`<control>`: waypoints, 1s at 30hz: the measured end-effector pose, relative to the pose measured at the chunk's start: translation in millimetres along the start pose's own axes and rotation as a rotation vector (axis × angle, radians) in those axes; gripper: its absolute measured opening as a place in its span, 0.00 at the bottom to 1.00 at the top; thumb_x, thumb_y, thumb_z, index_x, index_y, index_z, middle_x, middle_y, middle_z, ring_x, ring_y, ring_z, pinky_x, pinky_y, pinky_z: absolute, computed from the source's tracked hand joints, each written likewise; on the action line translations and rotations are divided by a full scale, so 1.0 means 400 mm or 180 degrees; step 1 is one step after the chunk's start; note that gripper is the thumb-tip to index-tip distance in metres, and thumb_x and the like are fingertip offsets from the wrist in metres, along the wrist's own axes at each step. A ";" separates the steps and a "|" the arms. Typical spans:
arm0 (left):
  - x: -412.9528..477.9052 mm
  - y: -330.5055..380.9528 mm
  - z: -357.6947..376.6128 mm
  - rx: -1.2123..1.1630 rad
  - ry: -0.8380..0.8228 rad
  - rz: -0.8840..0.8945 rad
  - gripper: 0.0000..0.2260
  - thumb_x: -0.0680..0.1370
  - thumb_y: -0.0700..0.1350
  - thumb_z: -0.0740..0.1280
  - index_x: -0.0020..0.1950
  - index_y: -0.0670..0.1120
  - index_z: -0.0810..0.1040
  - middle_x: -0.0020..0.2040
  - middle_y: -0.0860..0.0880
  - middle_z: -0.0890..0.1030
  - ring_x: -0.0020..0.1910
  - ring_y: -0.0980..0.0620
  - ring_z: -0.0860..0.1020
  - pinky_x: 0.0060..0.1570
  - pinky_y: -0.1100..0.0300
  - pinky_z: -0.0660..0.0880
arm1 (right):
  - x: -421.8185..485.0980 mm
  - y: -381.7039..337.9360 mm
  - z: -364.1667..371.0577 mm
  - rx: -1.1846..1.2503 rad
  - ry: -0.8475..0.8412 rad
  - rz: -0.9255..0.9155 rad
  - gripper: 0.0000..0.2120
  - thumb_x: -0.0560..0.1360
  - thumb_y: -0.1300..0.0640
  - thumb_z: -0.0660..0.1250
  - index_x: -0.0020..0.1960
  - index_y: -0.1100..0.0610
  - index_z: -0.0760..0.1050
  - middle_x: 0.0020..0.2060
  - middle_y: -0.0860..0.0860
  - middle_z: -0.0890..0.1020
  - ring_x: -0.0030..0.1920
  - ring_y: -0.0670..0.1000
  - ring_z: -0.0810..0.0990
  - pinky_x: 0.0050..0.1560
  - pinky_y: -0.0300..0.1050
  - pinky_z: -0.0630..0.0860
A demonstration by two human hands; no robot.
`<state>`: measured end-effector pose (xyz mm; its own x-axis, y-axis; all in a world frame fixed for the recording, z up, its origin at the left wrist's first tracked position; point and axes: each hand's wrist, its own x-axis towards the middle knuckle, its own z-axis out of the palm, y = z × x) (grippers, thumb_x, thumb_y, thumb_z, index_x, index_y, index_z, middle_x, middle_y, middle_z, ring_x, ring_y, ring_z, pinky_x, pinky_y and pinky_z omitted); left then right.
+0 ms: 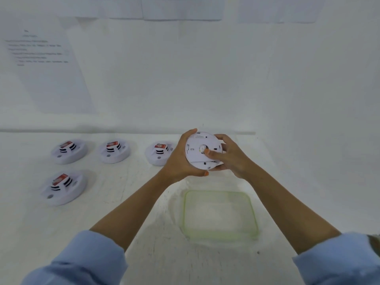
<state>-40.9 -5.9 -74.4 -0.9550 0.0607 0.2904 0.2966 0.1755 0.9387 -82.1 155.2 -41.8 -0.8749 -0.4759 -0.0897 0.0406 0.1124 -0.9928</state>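
Both hands, left hand (181,159), right hand (230,159), gripping detector (197,151)

We see a smooth white plastic disc (202,150). The tub (220,214) looks like clear, shiny plastic with a green rim. The table (144,233) has a matt white cover. Our sleeves (86,262) are soft blue cloth.

On my feed, a light blue left sleeve (82,262) ends well back from my left hand (181,159), leaving the forearm bare. Behind my right hand (231,159) the right sleeve (341,262) matches: same cloth, loose and creased at the cuff.
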 end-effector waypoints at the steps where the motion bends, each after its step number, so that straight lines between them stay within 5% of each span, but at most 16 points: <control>1: 0.001 0.000 -0.004 0.0032 -0.0008 0.0006 0.46 0.56 0.30 0.75 0.68 0.50 0.59 0.60 0.58 0.69 0.55 0.69 0.73 0.45 0.66 0.77 | 0.001 -0.002 0.000 -0.0034 -0.0011 0.0016 0.24 0.71 0.56 0.71 0.63 0.54 0.66 0.56 0.54 0.76 0.51 0.52 0.80 0.41 0.48 0.82; 4: 0.010 -0.004 -0.024 0.0116 -0.0076 0.0014 0.46 0.56 0.33 0.76 0.68 0.50 0.59 0.62 0.54 0.69 0.57 0.66 0.73 0.47 0.65 0.77 | 0.006 -0.012 -0.006 -0.0587 0.0058 -0.0173 0.27 0.69 0.55 0.73 0.64 0.52 0.66 0.59 0.53 0.75 0.52 0.48 0.78 0.46 0.39 0.80; 7: 0.021 0.003 -0.041 0.0212 -0.0107 -0.0009 0.46 0.56 0.34 0.77 0.69 0.50 0.58 0.62 0.55 0.68 0.58 0.64 0.72 0.48 0.66 0.76 | 0.008 -0.040 -0.018 -0.1750 0.0296 -0.1047 0.35 0.66 0.56 0.76 0.68 0.51 0.63 0.61 0.47 0.67 0.58 0.46 0.69 0.50 0.26 0.70; 12: 0.036 0.018 -0.047 0.0293 -0.0226 0.0118 0.46 0.57 0.33 0.75 0.70 0.47 0.57 0.62 0.56 0.68 0.57 0.68 0.72 0.49 0.71 0.73 | 0.012 -0.098 -0.008 -0.3448 -0.0076 -0.1542 0.35 0.63 0.51 0.75 0.66 0.53 0.65 0.58 0.47 0.66 0.54 0.45 0.63 0.56 0.41 0.65; 21: 0.041 0.020 -0.053 0.0280 -0.0383 0.0124 0.46 0.54 0.45 0.76 0.68 0.50 0.58 0.63 0.55 0.68 0.57 0.67 0.72 0.50 0.69 0.74 | 0.030 -0.114 0.004 -0.3799 -0.0261 -0.1483 0.34 0.62 0.53 0.75 0.64 0.58 0.66 0.55 0.51 0.70 0.54 0.50 0.69 0.52 0.42 0.70; 30: 0.042 0.029 -0.061 0.0333 -0.0429 0.0039 0.46 0.54 0.44 0.76 0.68 0.49 0.57 0.62 0.55 0.68 0.56 0.69 0.72 0.50 0.69 0.74 | 0.035 -0.121 0.014 -0.4420 -0.0255 -0.1784 0.36 0.61 0.49 0.75 0.64 0.62 0.67 0.53 0.55 0.73 0.50 0.53 0.72 0.48 0.41 0.69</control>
<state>-53.5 -26.7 -54.0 -0.9439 0.1936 0.2675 0.3139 0.2747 0.9088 -93.6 138.1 4.7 -0.5915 -0.7766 0.2170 -0.8002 0.5984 -0.0394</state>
